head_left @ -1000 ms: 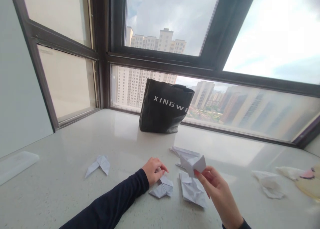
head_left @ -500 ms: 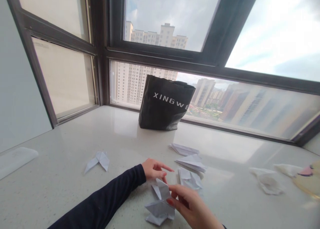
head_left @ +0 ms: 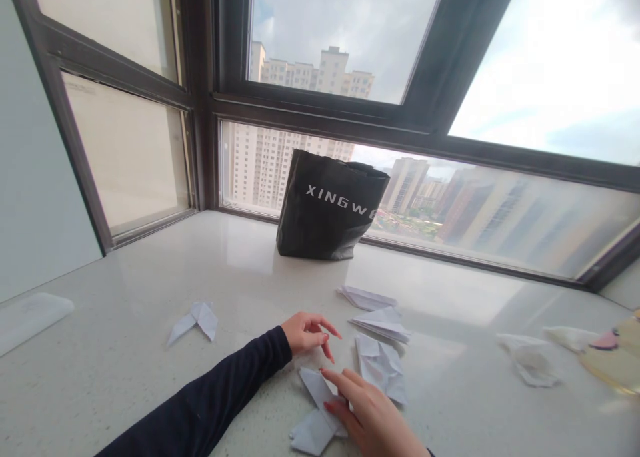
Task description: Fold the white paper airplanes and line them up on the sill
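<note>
Away from the windowsill's far edge, right fingers lightly pinch folded paper, apparently positioning it, left fingers half-spread, empty; careful alignment seems needed next.

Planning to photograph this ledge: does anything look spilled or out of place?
Possibly the crumpled white tissue-like piece at the picture's right: its rumpled shape differs from the folded white paper pieces nearer the middle. No spill shows.

Glossy white speckled windowsill; on it: upright black bag, white lettering; several folded white paper pieces.
</note>
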Demonstrator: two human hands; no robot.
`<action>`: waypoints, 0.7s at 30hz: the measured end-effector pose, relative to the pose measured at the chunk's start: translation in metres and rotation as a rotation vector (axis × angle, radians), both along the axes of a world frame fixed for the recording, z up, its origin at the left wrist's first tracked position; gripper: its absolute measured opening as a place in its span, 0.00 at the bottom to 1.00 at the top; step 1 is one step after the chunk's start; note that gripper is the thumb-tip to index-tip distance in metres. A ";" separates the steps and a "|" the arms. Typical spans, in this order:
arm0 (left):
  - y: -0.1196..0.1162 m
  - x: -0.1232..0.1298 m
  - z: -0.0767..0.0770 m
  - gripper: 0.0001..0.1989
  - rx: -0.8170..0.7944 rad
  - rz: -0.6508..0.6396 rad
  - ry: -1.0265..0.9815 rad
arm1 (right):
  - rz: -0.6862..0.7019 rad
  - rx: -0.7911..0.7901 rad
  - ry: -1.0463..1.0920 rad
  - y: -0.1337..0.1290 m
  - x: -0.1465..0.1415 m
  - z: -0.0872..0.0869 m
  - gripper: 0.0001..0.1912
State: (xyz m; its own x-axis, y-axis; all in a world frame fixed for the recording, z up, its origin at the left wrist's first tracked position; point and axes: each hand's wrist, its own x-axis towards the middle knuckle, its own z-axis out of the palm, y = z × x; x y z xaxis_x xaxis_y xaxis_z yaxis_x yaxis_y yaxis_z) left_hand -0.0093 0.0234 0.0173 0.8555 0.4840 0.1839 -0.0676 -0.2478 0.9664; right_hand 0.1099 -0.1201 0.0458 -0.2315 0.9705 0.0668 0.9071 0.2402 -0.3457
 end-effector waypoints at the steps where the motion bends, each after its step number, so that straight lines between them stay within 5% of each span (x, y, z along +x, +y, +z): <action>1: 0.000 0.000 0.000 0.21 -0.014 0.006 0.003 | -0.008 0.013 -0.002 -0.001 0.000 -0.002 0.18; 11: -0.001 0.002 0.002 0.27 -0.109 0.024 -0.036 | -0.219 -0.238 0.024 0.002 -0.007 0.006 0.16; 21: -0.001 0.001 0.003 0.29 -0.076 0.028 -0.003 | -0.190 -0.263 0.037 0.011 -0.014 0.024 0.12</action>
State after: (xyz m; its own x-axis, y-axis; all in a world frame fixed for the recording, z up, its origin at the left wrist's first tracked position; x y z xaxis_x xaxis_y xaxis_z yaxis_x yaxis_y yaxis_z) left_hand -0.0086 0.0221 0.0201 0.8408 0.5208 0.1479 -0.0643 -0.1751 0.9824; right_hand 0.0963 -0.1093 0.0696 -0.0468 0.9813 -0.1869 0.9128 -0.0340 -0.4070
